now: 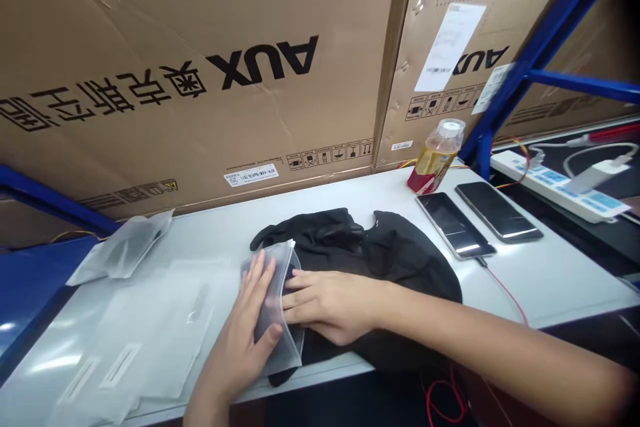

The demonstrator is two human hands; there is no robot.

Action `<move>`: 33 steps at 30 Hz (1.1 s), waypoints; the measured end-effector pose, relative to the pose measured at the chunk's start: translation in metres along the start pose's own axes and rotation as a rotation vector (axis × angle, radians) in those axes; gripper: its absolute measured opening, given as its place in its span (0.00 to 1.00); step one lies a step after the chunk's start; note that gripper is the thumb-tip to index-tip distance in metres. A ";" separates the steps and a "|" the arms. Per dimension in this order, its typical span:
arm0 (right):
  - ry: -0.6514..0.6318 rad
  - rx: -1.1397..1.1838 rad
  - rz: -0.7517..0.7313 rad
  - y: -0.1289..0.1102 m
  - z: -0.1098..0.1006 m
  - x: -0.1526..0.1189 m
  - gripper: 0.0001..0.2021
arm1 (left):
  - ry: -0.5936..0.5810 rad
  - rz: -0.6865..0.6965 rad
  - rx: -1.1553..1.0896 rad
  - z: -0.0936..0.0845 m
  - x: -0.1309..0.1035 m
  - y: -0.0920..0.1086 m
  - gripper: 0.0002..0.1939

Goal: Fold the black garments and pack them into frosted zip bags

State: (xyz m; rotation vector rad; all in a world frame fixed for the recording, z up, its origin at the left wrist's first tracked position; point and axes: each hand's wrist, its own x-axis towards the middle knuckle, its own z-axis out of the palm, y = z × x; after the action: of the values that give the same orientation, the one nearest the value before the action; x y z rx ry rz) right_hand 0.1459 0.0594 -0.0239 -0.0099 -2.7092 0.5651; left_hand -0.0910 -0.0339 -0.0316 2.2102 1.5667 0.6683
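A frosted zip bag lies near the table's front edge, its slider and mouth facing right. My left hand rests on the bag with fingers stretched flat and thumb apart. Fingers of my right hand reach into the bag's mouth; they are stretched out, with the tips partly hidden by the film. Something dark shows inside the mouth, but I cannot tell what. A black cloth garment is spread rumpled behind and under my right hand and forearm.
Several flat frosted bags lie at left, with a filled frosted bag behind them. Two phones and a drink bottle stand or lie at right. A power strip sits beyond. Large cartons wall the back.
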 end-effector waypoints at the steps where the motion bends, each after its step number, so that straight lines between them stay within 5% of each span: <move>1: -0.001 0.069 0.036 -0.003 0.000 0.001 0.18 | -0.004 0.018 -0.013 0.000 0.000 0.000 0.43; 6: -0.022 0.331 0.210 -0.005 -0.010 0.009 0.19 | -0.015 0.015 0.016 0.000 0.001 0.000 0.37; 12: 0.239 0.263 0.425 -0.003 -0.023 -0.016 0.18 | 0.007 -0.025 0.208 0.003 0.000 0.009 0.38; 19: 0.053 0.036 0.483 -0.015 0.005 0.004 0.10 | -0.030 0.041 0.192 0.012 0.002 0.015 0.38; 24: 0.053 0.099 0.461 -0.001 -0.017 0.000 0.13 | -0.051 0.046 0.176 -0.006 0.003 0.013 0.29; 28: 0.171 0.215 0.655 -0.002 -0.037 -0.021 0.17 | 0.054 -0.059 0.180 -0.033 0.041 0.004 0.23; 33: 0.235 0.213 0.771 -0.013 -0.034 -0.029 0.16 | -0.115 -0.084 0.258 -0.046 0.106 -0.006 0.18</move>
State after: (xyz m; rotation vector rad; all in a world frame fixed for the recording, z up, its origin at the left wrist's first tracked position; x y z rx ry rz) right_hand 0.1859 0.0576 -0.0006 -1.0236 -2.3310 0.9812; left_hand -0.0922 0.0684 0.0221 2.2992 1.7588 0.3231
